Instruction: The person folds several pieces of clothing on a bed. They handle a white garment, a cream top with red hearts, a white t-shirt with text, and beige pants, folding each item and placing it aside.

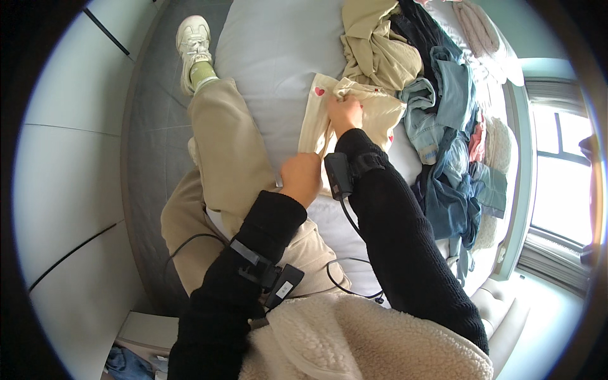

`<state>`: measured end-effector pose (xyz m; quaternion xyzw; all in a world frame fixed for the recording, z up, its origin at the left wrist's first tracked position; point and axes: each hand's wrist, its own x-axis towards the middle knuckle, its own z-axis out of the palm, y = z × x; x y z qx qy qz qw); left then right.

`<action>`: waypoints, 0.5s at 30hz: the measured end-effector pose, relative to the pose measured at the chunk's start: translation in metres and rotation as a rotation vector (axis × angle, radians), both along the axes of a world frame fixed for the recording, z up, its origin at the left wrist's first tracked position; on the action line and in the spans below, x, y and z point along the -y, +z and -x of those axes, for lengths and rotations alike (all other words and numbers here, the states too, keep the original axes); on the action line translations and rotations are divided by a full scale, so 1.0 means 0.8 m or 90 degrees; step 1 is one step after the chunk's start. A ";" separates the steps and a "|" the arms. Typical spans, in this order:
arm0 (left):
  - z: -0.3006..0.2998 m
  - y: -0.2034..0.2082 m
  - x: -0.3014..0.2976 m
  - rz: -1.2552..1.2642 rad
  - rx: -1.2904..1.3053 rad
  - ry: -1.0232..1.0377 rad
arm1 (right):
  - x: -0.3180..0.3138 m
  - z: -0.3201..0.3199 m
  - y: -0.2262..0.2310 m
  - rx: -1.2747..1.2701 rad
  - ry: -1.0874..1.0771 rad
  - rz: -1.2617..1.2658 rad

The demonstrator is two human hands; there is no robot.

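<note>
Two hands (both bare) grip one cream cloth.

Left fingers curl tightly; right fingers bend, farther forward.

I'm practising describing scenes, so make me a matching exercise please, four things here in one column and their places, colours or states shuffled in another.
1. Cream cloth
2. Shoe
3. Window
4. Khaki garment

A. White, worn on a foot
B. Crumpled on the bed, beyond the cloth
C. Red hearts on it, under the right hand
D. Bright, at the picture's right

Pairs: 1-C, 2-A, 3-D, 4-B
</note>
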<state>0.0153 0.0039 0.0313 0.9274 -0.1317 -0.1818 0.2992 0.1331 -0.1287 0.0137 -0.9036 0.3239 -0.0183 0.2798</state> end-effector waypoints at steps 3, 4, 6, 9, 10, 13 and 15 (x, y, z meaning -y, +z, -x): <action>0.005 0.000 0.001 -0.011 0.001 -0.013 | 0.001 0.012 0.008 0.062 -0.065 -0.006; 0.007 0.000 0.001 -0.021 -0.004 -0.022 | 0.000 0.016 0.011 0.091 -0.082 -0.007; 0.012 -0.002 -0.001 -0.002 -0.018 -0.025 | -0.006 0.022 0.015 0.208 -0.019 -0.007; 0.018 -0.007 -0.009 0.018 -0.042 -0.038 | -0.024 0.022 0.011 0.248 0.037 0.008; 0.018 -0.009 -0.013 0.017 -0.054 -0.050 | -0.030 0.022 0.007 0.220 0.051 0.003; 0.018 -0.013 -0.022 0.035 -0.038 -0.045 | -0.046 0.016 -0.009 0.191 0.135 -0.022; 0.018 -0.011 -0.024 0.039 -0.048 -0.039 | -0.053 0.016 -0.021 0.218 0.260 0.014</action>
